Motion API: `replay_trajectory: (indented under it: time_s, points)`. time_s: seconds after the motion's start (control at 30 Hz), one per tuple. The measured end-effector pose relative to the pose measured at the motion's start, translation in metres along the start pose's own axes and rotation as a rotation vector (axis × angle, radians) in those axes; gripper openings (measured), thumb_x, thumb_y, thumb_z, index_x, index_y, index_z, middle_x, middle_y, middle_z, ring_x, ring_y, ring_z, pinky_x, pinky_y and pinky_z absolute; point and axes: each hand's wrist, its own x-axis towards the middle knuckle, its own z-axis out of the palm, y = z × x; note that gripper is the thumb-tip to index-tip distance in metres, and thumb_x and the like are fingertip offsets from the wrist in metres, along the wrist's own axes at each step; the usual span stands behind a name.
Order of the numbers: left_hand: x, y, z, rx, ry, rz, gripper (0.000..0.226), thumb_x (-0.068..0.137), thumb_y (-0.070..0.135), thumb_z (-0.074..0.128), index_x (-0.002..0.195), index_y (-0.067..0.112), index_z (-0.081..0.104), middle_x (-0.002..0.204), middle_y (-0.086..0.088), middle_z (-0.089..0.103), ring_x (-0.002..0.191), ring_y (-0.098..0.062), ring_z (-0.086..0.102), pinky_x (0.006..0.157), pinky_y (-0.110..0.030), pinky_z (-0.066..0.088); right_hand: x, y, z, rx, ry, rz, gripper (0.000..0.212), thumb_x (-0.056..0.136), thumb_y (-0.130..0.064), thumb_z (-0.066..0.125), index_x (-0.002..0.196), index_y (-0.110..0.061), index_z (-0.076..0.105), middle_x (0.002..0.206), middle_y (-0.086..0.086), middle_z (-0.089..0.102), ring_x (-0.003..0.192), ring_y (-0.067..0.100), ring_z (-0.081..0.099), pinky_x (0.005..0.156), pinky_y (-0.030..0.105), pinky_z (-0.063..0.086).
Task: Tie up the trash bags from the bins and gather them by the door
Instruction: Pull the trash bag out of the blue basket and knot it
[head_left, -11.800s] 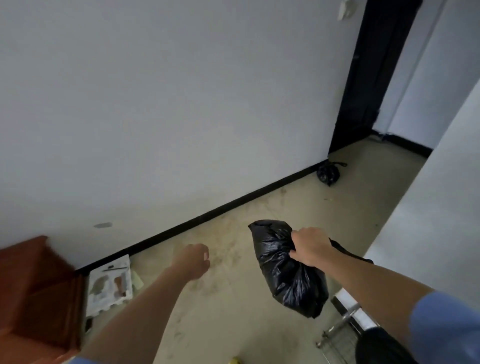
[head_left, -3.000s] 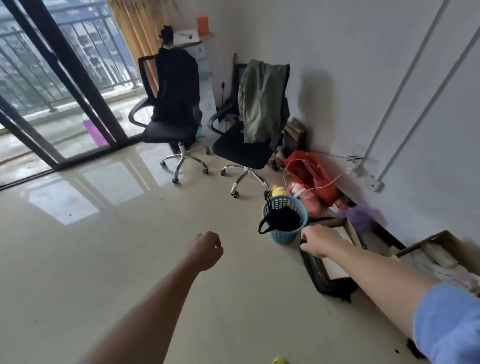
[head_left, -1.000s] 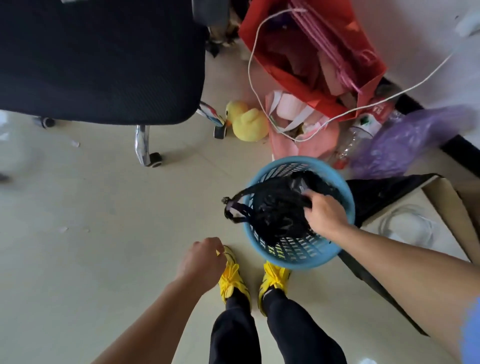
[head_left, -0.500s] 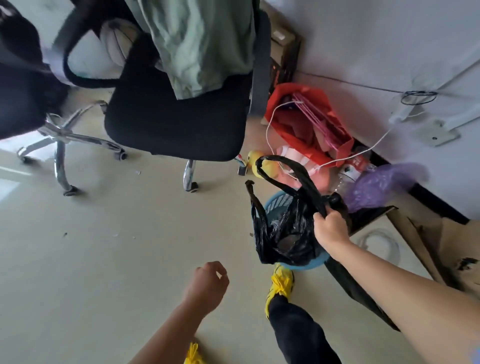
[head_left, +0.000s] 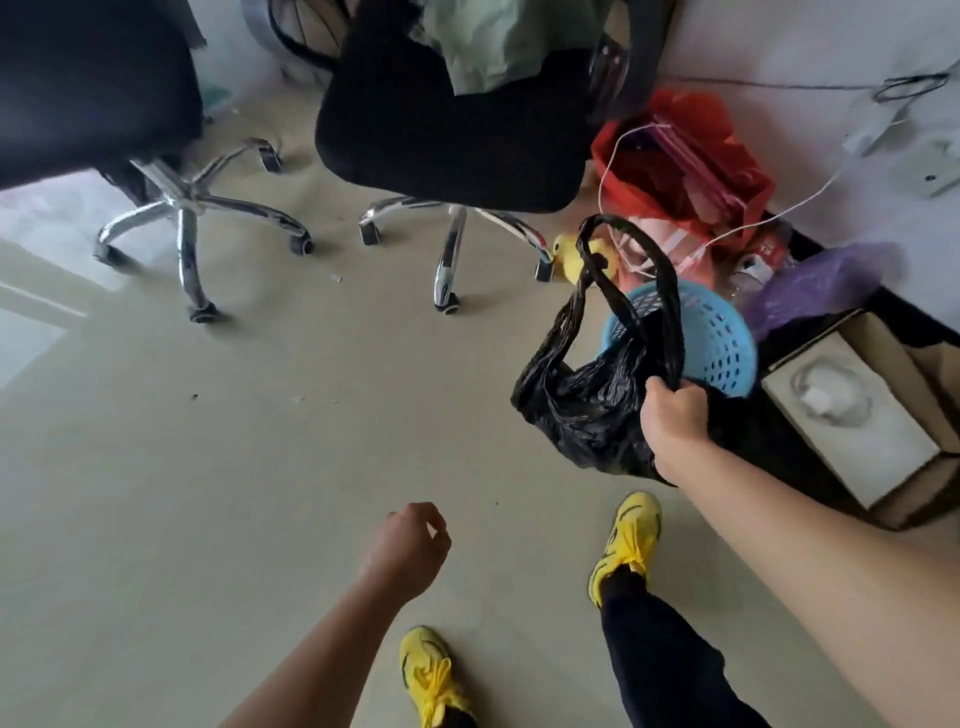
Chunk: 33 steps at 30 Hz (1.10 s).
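Head view: gripping handle loop of black trash bag (head_left: 582, 410) in right hand (head_left: 672, 418) at 3 o'clock, hanging just beside blue bin (head_left: 722, 348), handles untied. Curling left hand (head_left: 408, 545) loosely at 6 o'clock, holding nothing. Remaining: tying, carrying to door.

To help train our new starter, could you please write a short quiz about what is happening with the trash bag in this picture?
1. True or false: the left hand grips the black trash bag.
2. The bag's two handles are: A) knotted together; B) loose and untied; C) torn off.
3. What colour is the basket behind the bag?
Key: 1 false, the right hand grips it; 2 B; 3 blue.
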Motion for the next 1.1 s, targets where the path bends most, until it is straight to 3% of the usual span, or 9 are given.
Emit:
replay_trajectory:
  time_s: [0.13,0.37,0.47,0.53,0.6,0.7,0.83,0.97,1.1]
  points:
    - [0.014,-0.032,0.012,-0.022,0.035,-0.015,0.026,0.087,0.021,0.058,0.112,0.016,0.063,0.092,-0.007,0.068,0.102,-0.027,0.061,0.083,-0.033,0.051,-0.015,0.031,0.022,0.05,-0.054,0.101,0.011,0.097,-0.017,0.047,0.096,-0.006,0.05,0.091,0.008,0.053,0.084,0.027,0.049,0.077,0.036,0.039]
    - [0.127,-0.069,0.065,-0.28,0.265,0.048,0.103,0.057,0.026,0.075,0.147,0.028,0.025,0.127,-0.003,0.05,0.118,-0.022,0.048,0.102,-0.041,0.043,0.025,0.14,0.126,0.106,-0.37,0.296,0.016,0.094,-0.019,0.05,0.098,-0.008,0.06,0.105,0.016,0.066,0.097,0.038,0.066,0.09,0.057,0.053]
    - [0.183,-0.092,0.103,-0.437,0.244,0.025,0.054,0.058,0.016,0.071,0.11,0.025,0.061,0.093,0.002,0.07,0.087,-0.018,0.066,0.078,-0.031,0.055,0.053,0.195,0.174,0.086,-0.441,0.327,0.029,0.093,-0.025,0.051,0.114,-0.007,0.06,0.114,0.015,0.064,0.103,0.039,0.063,0.094,0.059,0.05]
    - [0.212,-0.103,0.13,-0.44,0.264,0.041,0.022,0.068,0.003,0.069,0.072,0.023,0.061,0.06,0.008,0.06,0.059,-0.015,0.057,0.054,-0.022,0.044,0.079,0.229,0.196,0.066,-0.443,0.319,0.039,0.093,-0.03,0.051,0.124,-0.008,0.056,0.125,0.014,0.06,0.112,0.039,0.058,0.1,0.056,0.046]
    - [0.237,-0.116,0.157,-0.431,0.278,0.02,0.026,0.071,0.002,0.066,0.059,0.021,0.052,0.051,0.007,0.049,0.049,-0.015,0.047,0.045,-0.022,0.034,0.109,0.256,0.211,0.063,-0.404,0.294,0.041,0.095,-0.031,0.051,0.128,-0.007,0.054,0.127,0.015,0.059,0.114,0.038,0.057,0.102,0.053,0.046]
    - [0.271,-0.13,0.177,-0.381,0.345,0.03,0.009,0.069,0.012,0.068,0.07,0.016,0.059,0.08,-0.001,0.055,0.067,-0.017,0.054,0.055,-0.023,0.042,0.148,0.276,0.227,0.099,-0.358,0.231,0.044,0.096,-0.034,0.052,0.13,-0.005,0.054,0.125,0.014,0.06,0.111,0.036,0.059,0.101,0.05,0.048]
    - [0.309,-0.115,0.162,-0.476,0.464,0.143,0.042,0.059,0.044,0.068,0.091,0.018,0.059,0.11,0.008,0.051,0.103,-0.018,0.056,0.084,-0.033,0.046,0.186,0.271,0.247,0.156,-0.332,0.087,0.046,0.095,-0.037,0.056,0.127,-0.005,0.054,0.121,0.011,0.061,0.108,0.033,0.059,0.099,0.045,0.049]
    - [0.325,-0.083,0.149,-0.714,0.256,0.163,0.062,0.065,0.046,0.084,0.11,0.018,0.052,0.102,-0.004,0.067,0.088,-0.021,0.069,0.081,-0.035,0.057,0.207,0.258,0.262,0.323,-0.36,0.021,0.043,0.089,-0.038,0.063,0.12,-0.008,0.06,0.112,0.013,0.067,0.1,0.033,0.065,0.093,0.046,0.054]
    - [0.332,-0.08,0.164,-0.846,0.246,0.148,0.025,0.08,0.012,0.074,0.097,-0.005,0.068,0.084,-0.022,0.073,0.066,-0.031,0.071,0.066,-0.044,0.061,0.203,0.255,0.261,0.456,-0.418,0.014,0.037,0.081,-0.034,0.068,0.109,-0.01,0.068,0.104,0.013,0.071,0.093,0.033,0.069,0.087,0.047,0.057]
